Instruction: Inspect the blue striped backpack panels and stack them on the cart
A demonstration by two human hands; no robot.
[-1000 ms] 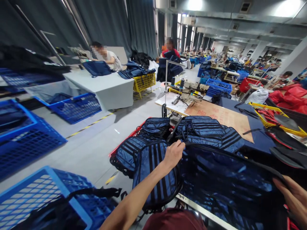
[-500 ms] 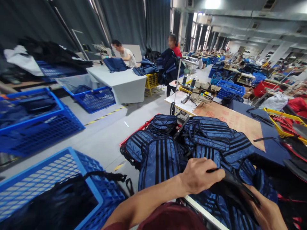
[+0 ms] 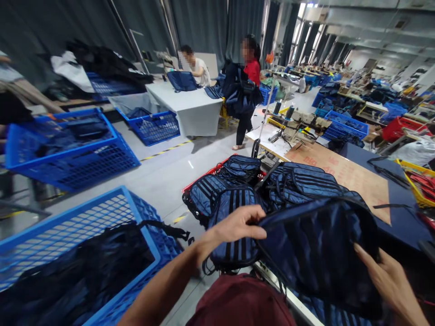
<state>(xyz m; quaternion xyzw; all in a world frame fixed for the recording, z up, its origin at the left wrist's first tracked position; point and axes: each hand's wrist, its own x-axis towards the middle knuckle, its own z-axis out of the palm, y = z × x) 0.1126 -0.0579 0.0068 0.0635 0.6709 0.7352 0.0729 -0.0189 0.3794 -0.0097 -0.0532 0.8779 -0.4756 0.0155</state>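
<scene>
Between my two hands hangs a dark blue backpack panel (image 3: pixel 319 253) with black stripes and dark edging, tilted up before me. My left hand (image 3: pixel 239 222) pinches its upper left corner between thumb and fingers. On the other side, my right hand (image 3: pixel 387 276) grips the right edge, its thumb on the face and the other fingers partly hidden behind. Under and behind the panel lie several similar striped blue backpack pieces (image 3: pixel 234 201), some of them in a red crate (image 3: pixel 217 170). The held panel covers part of that pile.
At the lower left stands a blue crate (image 3: pixel 142 235) with dark fabric and a strap over its rim. A worktable (image 3: pixel 353 181) with brown board and a sewing machine (image 3: pixel 299 120) is to the right. A person in red (image 3: pixel 253 72) carries dark blue pieces beyond; another sits at a white table (image 3: pixel 200 111).
The panel has turned up from nearly edge-on, so its striped face shows. My left hand has moved left and slightly up. The view has swung left, and the person in red is more exposed.
</scene>
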